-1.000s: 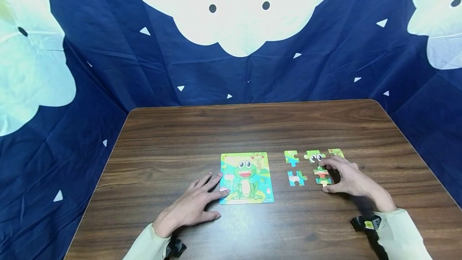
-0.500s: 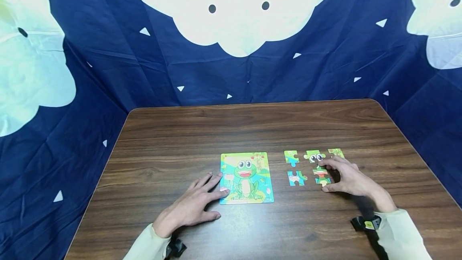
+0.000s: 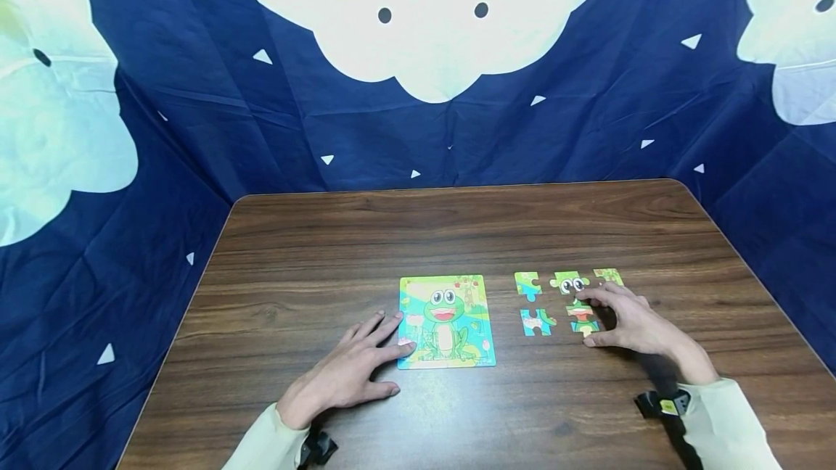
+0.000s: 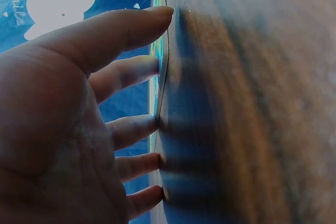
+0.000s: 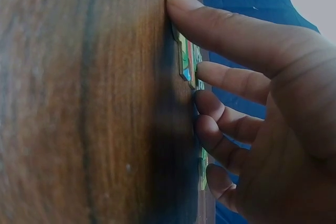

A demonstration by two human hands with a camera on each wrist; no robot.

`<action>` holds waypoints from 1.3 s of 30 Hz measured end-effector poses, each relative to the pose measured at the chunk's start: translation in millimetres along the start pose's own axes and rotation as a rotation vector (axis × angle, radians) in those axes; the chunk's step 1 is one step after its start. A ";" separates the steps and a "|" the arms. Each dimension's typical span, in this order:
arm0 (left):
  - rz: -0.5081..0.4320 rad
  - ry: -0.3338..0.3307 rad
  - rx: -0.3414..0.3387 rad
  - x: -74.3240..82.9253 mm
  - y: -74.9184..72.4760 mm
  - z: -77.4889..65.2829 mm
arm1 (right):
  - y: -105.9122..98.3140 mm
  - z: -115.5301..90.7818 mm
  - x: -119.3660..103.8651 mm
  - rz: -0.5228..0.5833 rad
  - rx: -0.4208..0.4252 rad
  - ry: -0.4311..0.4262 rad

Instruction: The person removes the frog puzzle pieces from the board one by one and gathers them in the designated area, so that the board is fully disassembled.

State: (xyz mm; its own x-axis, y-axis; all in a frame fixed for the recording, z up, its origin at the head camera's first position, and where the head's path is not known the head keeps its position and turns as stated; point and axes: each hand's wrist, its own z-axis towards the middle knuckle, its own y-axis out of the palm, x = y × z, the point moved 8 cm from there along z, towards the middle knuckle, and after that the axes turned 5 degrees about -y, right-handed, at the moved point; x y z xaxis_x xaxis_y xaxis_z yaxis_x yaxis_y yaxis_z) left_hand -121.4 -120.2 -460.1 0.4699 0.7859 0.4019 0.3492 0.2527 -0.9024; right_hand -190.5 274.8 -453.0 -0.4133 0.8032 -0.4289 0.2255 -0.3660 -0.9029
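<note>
My left hand (image 3: 346,376) lies with spread fingers at the left edge of a frog picture board (image 3: 457,325), the fingertips on its border. In the left wrist view, the fingers (image 4: 131,74) reach to the board's edge. Right of the board, several jigsaw puzzle pieces lie on the table. My right hand (image 3: 630,321) has its thumb and index finger around the frog-mouth puzzle piece (image 3: 583,316), one at its near edge and one at its far edge. In the right wrist view, that hand's other fingers (image 5: 215,129) are curled at the tabletop.
A frog-eyes piece (image 3: 567,282) lies just beyond the right index finger. Two more pieces, an upper (image 3: 526,283) and a lower (image 3: 537,323), lie to its left. A corner piece (image 3: 609,275) is partly covered by the right hand. Blue cloth (image 3: 451,136) hangs behind the wooden table (image 3: 405,231).
Both hands stay in place. The frog-mouth piece appears to have shifted very slightly to the left.
</note>
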 end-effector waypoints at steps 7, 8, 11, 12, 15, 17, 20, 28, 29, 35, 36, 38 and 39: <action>0.003 0.001 0.002 -0.6 0.8 -0.2 | -0.1 0.5 -0.2 -0.009 -0.001 -0.008; 0.003 0.001 0.002 -0.6 0.9 -0.2 | -0.3 0.4 -0.4 -0.010 0.001 -0.011; 0.002 0.001 0.002 -0.7 1.0 -0.2 | -0.9 0.0 -1.2 -0.018 0.005 -0.022; 0.001 0.001 0.002 -0.7 1.0 -0.1 | -1.0 -0.1 -1.5 -0.020 0.006 -0.024; -0.002 -0.002 0.001 -0.9 0.9 0.0 | -1.3 0.0 -1.7 -0.020 0.003 -0.021; -0.003 -0.004 -0.001 -0.9 0.8 0.0 | -1.9 0.2 -1.7 -0.017 0.002 -0.014; -0.004 -0.006 -0.003 -1.2 0.6 0.2 | -4.0 0.3 -2.0 -0.009 0.008 -0.002; -0.007 -0.005 -0.006 -1.2 1.0 0.2 | -12.2 2.9 -8.5 -0.021 0.063 -0.013; -0.010 -0.006 -0.007 -1.2 1.4 0.2 | -13.2 3.4 -9.9 -0.022 0.078 -0.024; -0.023 -0.005 -0.009 -1.3 1.7 0.0 | -15.4 8.4 -22.8 -0.038 0.198 -0.124; -0.023 -0.005 -0.009 -1.2 1.5 0.0 | -14.9 9.9 -25.1 -0.040 0.213 -0.136; -0.022 -0.006 -0.009 -1.2 1.4 -0.1 | -13.4 13.6 -29.6 -0.031 0.230 -0.151; -0.021 -0.006 -0.009 -1.1 1.3 -0.1 | -12.6 15.8 -31.9 -0.022 0.236 -0.156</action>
State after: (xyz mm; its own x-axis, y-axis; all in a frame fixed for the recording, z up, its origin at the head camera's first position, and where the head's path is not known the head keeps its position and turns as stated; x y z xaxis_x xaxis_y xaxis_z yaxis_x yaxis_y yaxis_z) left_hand -121.3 -120.9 -461.7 0.4574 0.7837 0.4202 0.3661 0.2646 -0.8921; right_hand -194.0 246.3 -428.4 -0.5508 0.7370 -0.3919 0.0111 -0.4630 -0.8863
